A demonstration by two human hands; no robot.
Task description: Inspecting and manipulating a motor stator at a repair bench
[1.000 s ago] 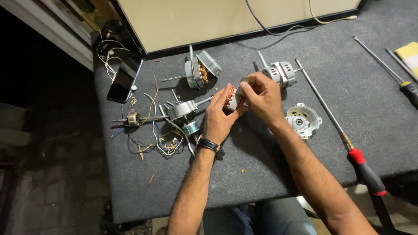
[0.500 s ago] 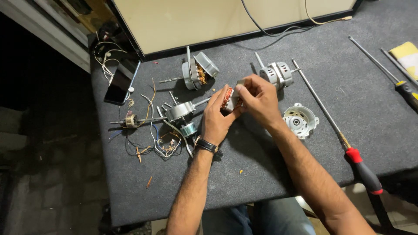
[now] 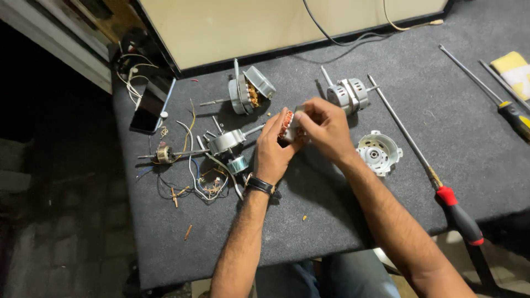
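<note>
My left hand (image 3: 273, 152) and my right hand (image 3: 324, 128) are together above the middle of the dark grey table mat (image 3: 331, 221). Between them they grip a small motor stator (image 3: 287, 125) with copper windings; most of it is hidden by the fingers. A black watch sits on my left wrist. A round silver end cover (image 3: 379, 153) lies just right of my right wrist. Left of my left hand lies a small motor with a shaft (image 3: 226, 141) among loose wires.
Two more motors lie farther back, one open (image 3: 248, 91) and one closed (image 3: 348, 94). A long red-handled screwdriver (image 3: 425, 165) lies at the right, other screwdrivers (image 3: 510, 113) at the far right. A phone (image 3: 148, 112) and cut wires (image 3: 187, 182) lie at the left.
The view has shifted slightly; my hands stay together on the stator, with the fingers of my right hand working over it. Nothing on the mat has moved.
</note>
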